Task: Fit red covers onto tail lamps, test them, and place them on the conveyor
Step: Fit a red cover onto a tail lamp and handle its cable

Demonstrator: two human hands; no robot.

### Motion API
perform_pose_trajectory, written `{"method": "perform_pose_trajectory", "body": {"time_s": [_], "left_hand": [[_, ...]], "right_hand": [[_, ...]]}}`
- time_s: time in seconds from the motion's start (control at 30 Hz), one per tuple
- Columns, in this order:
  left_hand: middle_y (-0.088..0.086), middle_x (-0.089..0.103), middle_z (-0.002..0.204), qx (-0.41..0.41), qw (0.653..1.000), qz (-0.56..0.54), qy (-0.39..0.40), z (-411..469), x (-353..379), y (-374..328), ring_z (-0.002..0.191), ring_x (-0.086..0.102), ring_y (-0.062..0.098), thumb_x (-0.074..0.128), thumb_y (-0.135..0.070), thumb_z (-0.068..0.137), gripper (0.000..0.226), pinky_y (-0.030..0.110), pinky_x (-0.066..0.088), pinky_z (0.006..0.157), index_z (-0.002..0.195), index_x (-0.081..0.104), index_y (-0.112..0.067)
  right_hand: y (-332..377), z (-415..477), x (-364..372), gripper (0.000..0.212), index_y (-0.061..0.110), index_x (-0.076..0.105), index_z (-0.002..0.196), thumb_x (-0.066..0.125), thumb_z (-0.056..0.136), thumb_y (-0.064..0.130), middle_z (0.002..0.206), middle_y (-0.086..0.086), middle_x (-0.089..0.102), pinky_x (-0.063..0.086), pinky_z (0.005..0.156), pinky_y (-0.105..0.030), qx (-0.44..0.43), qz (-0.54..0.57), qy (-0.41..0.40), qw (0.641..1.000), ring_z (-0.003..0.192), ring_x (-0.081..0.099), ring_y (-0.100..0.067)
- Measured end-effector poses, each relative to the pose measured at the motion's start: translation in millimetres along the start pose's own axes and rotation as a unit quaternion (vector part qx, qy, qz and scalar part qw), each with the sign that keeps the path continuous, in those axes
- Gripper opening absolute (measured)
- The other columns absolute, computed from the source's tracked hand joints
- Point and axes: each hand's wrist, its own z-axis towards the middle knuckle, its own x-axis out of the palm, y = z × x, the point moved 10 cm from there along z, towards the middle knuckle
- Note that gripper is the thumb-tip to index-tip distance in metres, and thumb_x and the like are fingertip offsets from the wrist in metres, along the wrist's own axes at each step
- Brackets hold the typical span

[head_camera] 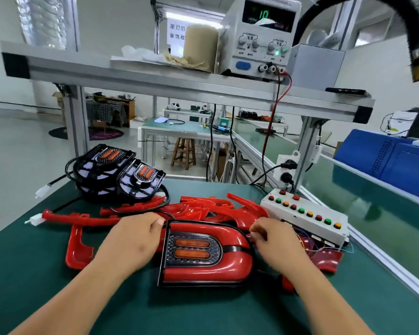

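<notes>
A tail lamp (pixel 203 253) with a red U-shaped cover fitted on it lies flat on the green mat in front of me. My left hand (pixel 133 240) grips its left edge, thumb near the top corner. My right hand (pixel 273 240) has its fingers curled at the lamp's right end, next to thin wires; what it pinches is hidden. Behind the lamp lies a heap of loose red covers (pixel 203 209). Two uncovered black lamps (pixel 121 175) with orange reflectors are stacked at the back left, their cables and white plugs trailing off.
A white test box (pixel 307 218) with red, green and yellow buttons stands at the right. Beyond it runs the green conveyor (pixel 377 213). A power supply (pixel 259 37) sits on the overhead shelf, red and black leads hanging down. A blue crate (pixel 392 160) stands far right.
</notes>
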Motion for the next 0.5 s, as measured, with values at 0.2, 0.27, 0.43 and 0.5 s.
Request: {"method": "perform_pose_trajectory", "body": {"time_s": [0.2,0.27,0.43,0.5], "left_hand": [[-0.015,0.055,0.087,0.052,0.996,0.062,-0.029,3.0,-6.7,-4.6,0.089,0.058,0.012,0.059,-0.034,0.094,0.024,0.027,0.045,0.081,0.112,0.073,-0.029],[-0.014,0.051,0.091,0.054,0.996,0.07,-0.02,4.2,-4.1,-3.8,0.093,0.058,0.012,0.061,-0.034,0.093,0.023,0.028,0.045,0.083,0.112,0.074,-0.029],[-0.014,0.069,0.086,0.034,0.998,0.033,-0.035,6.3,-4.5,3.6,0.089,0.063,0.013,0.068,-0.028,0.09,0.014,0.026,0.042,0.08,0.1,0.077,-0.028],[-0.017,0.066,0.081,0.038,0.998,0.019,-0.045,6.6,-4.0,3.7,0.081,0.058,0.007,0.069,-0.026,0.089,0.014,0.023,0.039,0.079,0.1,0.077,-0.026]], "right_hand": [[-4.6,12.0,21.2,0.029,0.045,0.063,0.119,0.056,0.093,0.034,0.117,0.01,0.052,0.028,0.1,-0.035,-0.037,-0.116,0.049,0.991,0.118,0.038,-0.017],[-8.5,13.5,25.6,0.028,0.048,0.062,0.118,0.055,0.093,0.038,0.115,0.013,0.049,0.022,0.095,-0.036,-0.032,-0.119,0.049,0.991,0.116,0.033,-0.015],[-5.7,14.9,21.3,0.022,0.046,0.068,0.109,0.058,0.092,0.037,0.109,0.018,0.051,0.012,0.079,-0.03,-0.049,-0.101,0.01,0.994,0.113,0.036,-0.012],[-2.5,16.0,16.3,0.018,0.04,0.07,0.105,0.059,0.091,0.038,0.109,0.017,0.059,0.024,0.096,-0.034,-0.069,-0.075,-0.015,0.995,0.115,0.044,-0.012]]}}
